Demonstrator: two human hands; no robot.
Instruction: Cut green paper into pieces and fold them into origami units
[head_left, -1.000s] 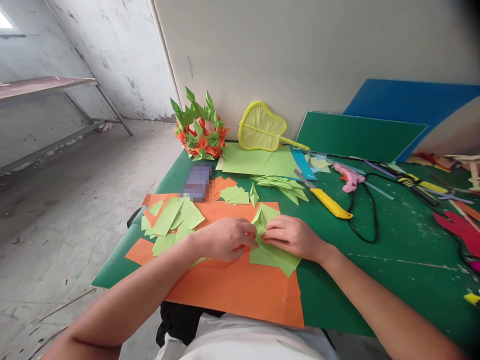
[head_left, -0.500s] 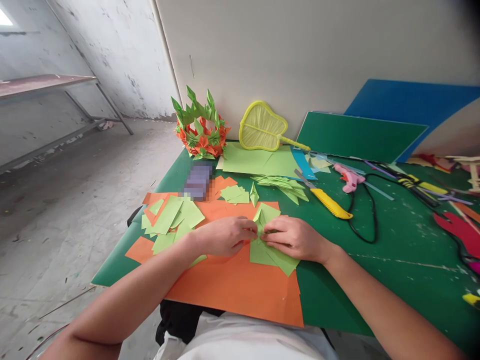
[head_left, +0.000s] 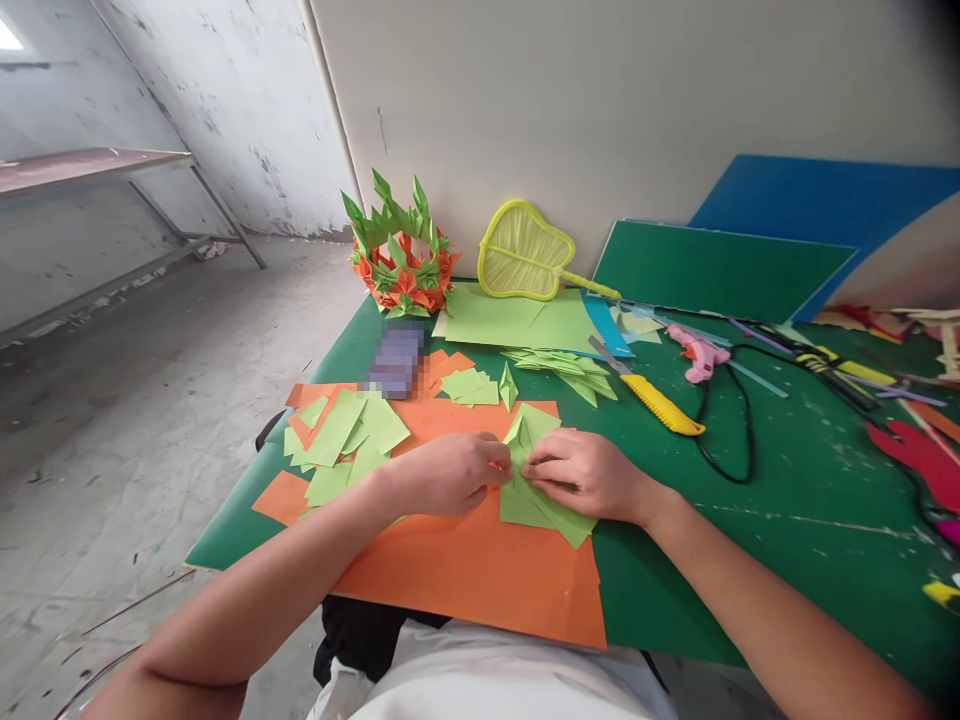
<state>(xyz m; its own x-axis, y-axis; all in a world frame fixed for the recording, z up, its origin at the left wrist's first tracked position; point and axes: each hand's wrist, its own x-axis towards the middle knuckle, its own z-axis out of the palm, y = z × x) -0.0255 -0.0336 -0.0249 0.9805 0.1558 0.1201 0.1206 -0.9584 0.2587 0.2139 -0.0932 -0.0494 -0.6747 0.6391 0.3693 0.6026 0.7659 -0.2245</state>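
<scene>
Between my hands is a small piece of light green paper (head_left: pixel 517 437), folded to a point at its far end. My left hand (head_left: pixel 459 472) pinches its left side with bent fingers. From the right, my right hand (head_left: pixel 592 472) closes its fingertips on the same folded paper. Flat green sheets (head_left: pixel 536 511) lie right under it, on top of a large orange sheet (head_left: pixel 480 575). Beyond my fingers lies a small finished-looking folded green piece (head_left: pixel 508 386). Loose green squares (head_left: pixel 360 430) are scattered left of my left forearm.
At the back left stands a green and orange folded-paper crown (head_left: pixel 405 260). A yellow fan (head_left: pixel 527 250) leans on the wall. On the right lie a yellow utility knife (head_left: pixel 664 404), blade out, and a pink glue gun (head_left: pixel 697 354) with its black cord. A pile of folded green strips (head_left: pixel 562 370) sits behind.
My fingers shift only slightly on the folded green paper, and the left fingertips draw a little to the left. The rest stays in place.
</scene>
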